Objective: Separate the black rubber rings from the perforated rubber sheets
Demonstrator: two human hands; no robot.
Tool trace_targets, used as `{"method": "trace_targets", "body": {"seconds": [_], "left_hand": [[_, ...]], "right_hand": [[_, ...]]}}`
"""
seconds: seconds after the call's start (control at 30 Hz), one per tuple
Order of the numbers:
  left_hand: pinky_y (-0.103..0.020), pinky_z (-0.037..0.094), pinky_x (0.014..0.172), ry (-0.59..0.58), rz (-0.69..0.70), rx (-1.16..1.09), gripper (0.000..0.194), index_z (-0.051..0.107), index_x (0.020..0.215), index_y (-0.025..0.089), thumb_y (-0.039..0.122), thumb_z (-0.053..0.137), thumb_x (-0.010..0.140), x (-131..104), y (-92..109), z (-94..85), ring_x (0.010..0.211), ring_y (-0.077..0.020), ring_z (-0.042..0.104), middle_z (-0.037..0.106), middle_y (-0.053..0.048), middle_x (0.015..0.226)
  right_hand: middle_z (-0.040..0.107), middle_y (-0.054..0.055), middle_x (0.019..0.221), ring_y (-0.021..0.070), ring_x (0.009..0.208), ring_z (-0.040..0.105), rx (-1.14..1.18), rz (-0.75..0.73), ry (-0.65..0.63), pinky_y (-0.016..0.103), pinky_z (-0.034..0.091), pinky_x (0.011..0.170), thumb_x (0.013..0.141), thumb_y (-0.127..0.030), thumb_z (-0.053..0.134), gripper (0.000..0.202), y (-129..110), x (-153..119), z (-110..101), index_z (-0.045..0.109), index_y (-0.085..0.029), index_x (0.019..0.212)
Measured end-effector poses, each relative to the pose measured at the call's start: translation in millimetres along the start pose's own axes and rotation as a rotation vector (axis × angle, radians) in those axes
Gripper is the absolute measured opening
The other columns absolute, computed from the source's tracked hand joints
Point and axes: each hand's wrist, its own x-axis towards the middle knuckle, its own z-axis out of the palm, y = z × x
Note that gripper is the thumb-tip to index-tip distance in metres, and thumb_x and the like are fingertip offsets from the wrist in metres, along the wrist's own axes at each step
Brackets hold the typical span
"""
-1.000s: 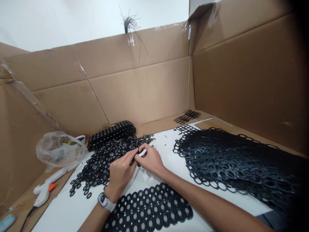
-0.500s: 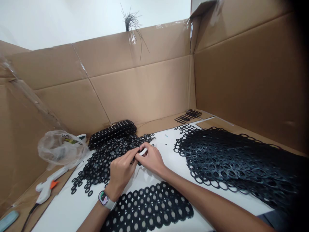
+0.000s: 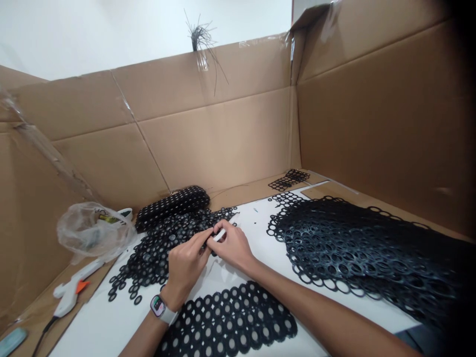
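Over the white board, my left hand [image 3: 187,260] and my right hand [image 3: 235,248] meet fingertip to fingertip. A slim white pen-like tool [image 3: 219,235] is pinched in my right hand, its far end pointing away to the upper right. My left fingers are closed at its near end; what they grip is hidden, though a dark bit shows between the hands. Below them lies a flat sheet of joined black rings [image 3: 230,317], partly under my left wrist. Many loose black rings [image 3: 148,260] are heaped just left of and behind my hands.
A large black ring mesh [image 3: 345,243] covers the right side. Behind the loose rings lies a rolled black mesh [image 3: 173,206]. At left are a white glue gun [image 3: 69,297] with a cord and a clear plastic bag [image 3: 91,233]. Cardboard walls [image 3: 223,129] enclose the work area.
My hands keep nearly the same pose. The white tool has tilted slightly, and its far end now shows beyond my right fingers. The whole view has shifted a little.
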Motion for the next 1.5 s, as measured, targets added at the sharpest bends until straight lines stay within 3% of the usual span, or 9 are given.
{"method": "trace_targets", "body": {"seconds": [0.07, 0.23, 0.43, 0.83, 1.5], "left_hand": [[-0.026, 0.056, 0.069, 0.005, -0.023, -0.012, 0.031, 0.073, 0.133, 0.025, 0.022, 0.060, 0.105, -1.3, -1.0, 1.5, 0.085, -0.0169, 0.080, 0.081, -0.001, 0.125], [-0.026, 0.050, 0.059, -0.031, -0.105, 0.001, 0.043, 0.065, 0.145, 0.027, 0.026, 0.066, 0.102, -2.8, -1.8, 4.8, 0.066, -0.0124, 0.074, 0.079, -0.002, 0.129], [-0.026, 0.049, 0.060, -0.028, -0.146, -0.003, 0.030, 0.074, 0.130, 0.027, 0.022, 0.067, 0.100, -2.0, -0.2, 5.1, 0.068, -0.0139, 0.073, 0.081, 0.000, 0.118], [-0.026, 0.050, 0.065, -0.015, -0.085, 0.024, 0.028, 0.073, 0.131, 0.027, 0.026, 0.064, 0.104, -4.0, -2.4, 5.0, 0.081, -0.0146, 0.078, 0.081, 0.001, 0.120], [-0.025, 0.049, 0.063, 0.013, -0.032, -0.007, 0.027, 0.074, 0.128, 0.024, 0.024, 0.065, 0.104, -5.3, -7.1, 4.3, 0.066, -0.0109, 0.072, 0.082, 0.000, 0.113]], "right_hand": [[0.074, -0.005, 0.077, 0.0159, 0.072, 0.067, -0.019, -0.009, 0.013, 0.023, 0.038, 0.066, 0.082, -0.035, 0.071, 0.018, -0.3, 0.1, -0.5, 0.067, -0.026, 0.097], [0.073, -0.005, 0.074, 0.0155, 0.069, 0.065, -0.054, -0.003, 0.032, 0.023, 0.036, 0.066, 0.082, -0.036, 0.071, 0.020, -0.5, 0.1, -0.4, 0.067, -0.026, 0.098], [0.071, -0.006, 0.073, 0.0146, 0.067, 0.062, -0.053, -0.024, 0.038, 0.023, 0.034, 0.064, 0.079, -0.035, 0.073, 0.021, -0.2, -0.9, -0.4, 0.067, -0.027, 0.097], [0.071, -0.005, 0.074, 0.0143, 0.069, 0.062, -0.050, -0.035, 0.028, 0.023, 0.033, 0.065, 0.080, -0.034, 0.073, 0.020, -0.5, -0.4, 0.0, 0.067, -0.026, 0.098], [0.069, -0.006, 0.073, 0.0134, 0.067, 0.061, -0.039, -0.051, 0.004, 0.023, 0.033, 0.064, 0.080, -0.032, 0.071, 0.018, -3.0, -0.9, -2.9, 0.067, -0.027, 0.097]]}}
